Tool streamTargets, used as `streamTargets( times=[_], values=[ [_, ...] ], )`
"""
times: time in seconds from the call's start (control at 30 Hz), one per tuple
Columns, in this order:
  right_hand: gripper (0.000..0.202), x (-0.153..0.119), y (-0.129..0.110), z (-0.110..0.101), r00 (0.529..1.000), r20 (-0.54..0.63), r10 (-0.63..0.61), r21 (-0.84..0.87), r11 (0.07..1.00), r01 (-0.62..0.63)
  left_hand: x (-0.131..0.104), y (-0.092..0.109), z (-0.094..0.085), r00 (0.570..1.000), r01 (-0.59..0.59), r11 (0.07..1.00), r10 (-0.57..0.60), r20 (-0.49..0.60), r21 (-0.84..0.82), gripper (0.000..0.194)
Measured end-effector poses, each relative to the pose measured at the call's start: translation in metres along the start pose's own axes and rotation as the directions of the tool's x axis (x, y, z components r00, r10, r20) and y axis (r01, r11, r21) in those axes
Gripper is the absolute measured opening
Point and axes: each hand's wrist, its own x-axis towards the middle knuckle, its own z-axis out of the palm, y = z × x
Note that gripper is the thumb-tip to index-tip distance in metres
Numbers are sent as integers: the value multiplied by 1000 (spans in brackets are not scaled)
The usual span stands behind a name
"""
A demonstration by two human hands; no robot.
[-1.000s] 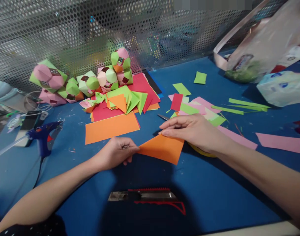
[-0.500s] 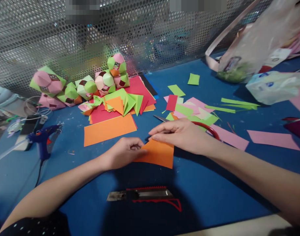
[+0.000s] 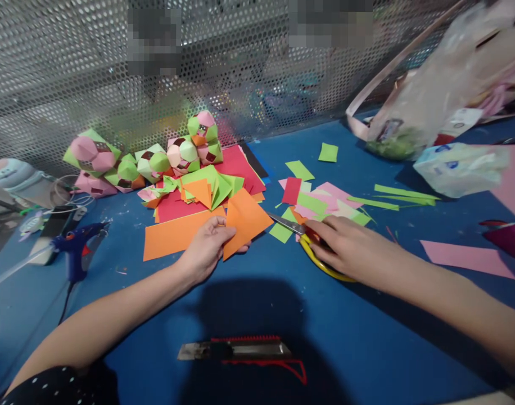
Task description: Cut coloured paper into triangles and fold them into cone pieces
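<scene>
An orange paper piece (image 3: 248, 218) is pinched in my left hand (image 3: 209, 244), tilted up with a corner pointing right. Scissors with a yellow and red handle (image 3: 320, 264) lie under my right hand (image 3: 346, 247), whose fingers are curled round the handle; the blades point left toward the orange paper. Behind my left hand lies a larger orange sheet (image 3: 168, 233), beside a pile of folded green and orange pieces (image 3: 217, 188) on red sheets. Green, pink and red paper scraps (image 3: 325, 199) are spread beyond the scissors.
A box cutter (image 3: 244, 351) lies near the front edge. At left are a blue glue gun (image 3: 76, 247) and a phone (image 3: 53, 233). Joined paper balls (image 3: 152, 163) line the back by a perforated metal panel (image 3: 249, 73). Plastic bags (image 3: 413, 118) stand at back right.
The orange paper, held by both hands before, is now in my left hand alone and raised. My right hand has moved right and taken hold of the scissors.
</scene>
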Motion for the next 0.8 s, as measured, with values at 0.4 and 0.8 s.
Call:
streamTargets(
  times=[0.4, 0.8],
  values=[
    [30, -1, 6, -15, 871, 115, 478, 777, 503, -379, 7, 0, -6, 979, -188, 982, 188, -84, 10, 54],
    [53, -10, -28, -9, 923, 374, 91, 922, 66, -381, -9, 11, -2, 965, -214, 962, 182, -187, -167, 44]
  ],
)
